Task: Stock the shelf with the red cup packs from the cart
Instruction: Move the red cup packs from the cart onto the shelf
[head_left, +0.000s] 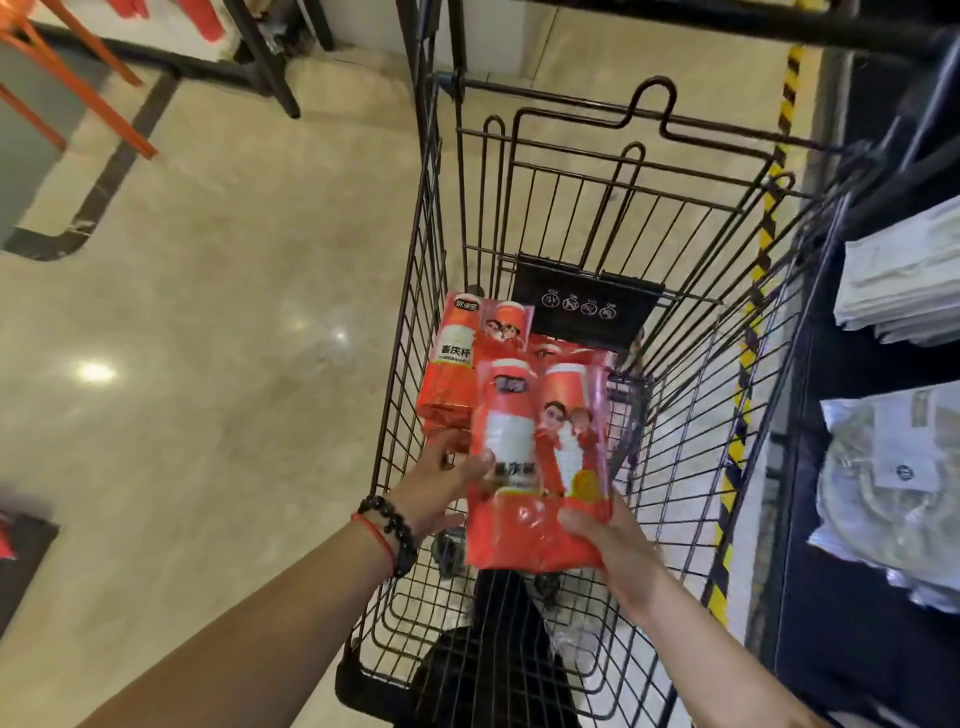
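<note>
A red cup pack (540, 467) with cartoon figures on its wrapper is held above the black wire cart (415, 291). My left hand (436, 488) grips its left edge, thumb on the front. My right hand (608, 545) holds its lower right corner, thumb across the wrapper. Another red cup pack (457, 358) lies in the cart basket behind it, and more red packs show partly underneath. The dark shelf (841, 467) stands to the right of the cart.
On the shelf lie folded white packs (904, 280) and a clear bag of greenish goods (893, 493). Yellow-black floor tape (753, 332) runs along the shelf base. An orange frame (78, 78) and black rack legs (270, 62) stand on the glossy floor at upper left.
</note>
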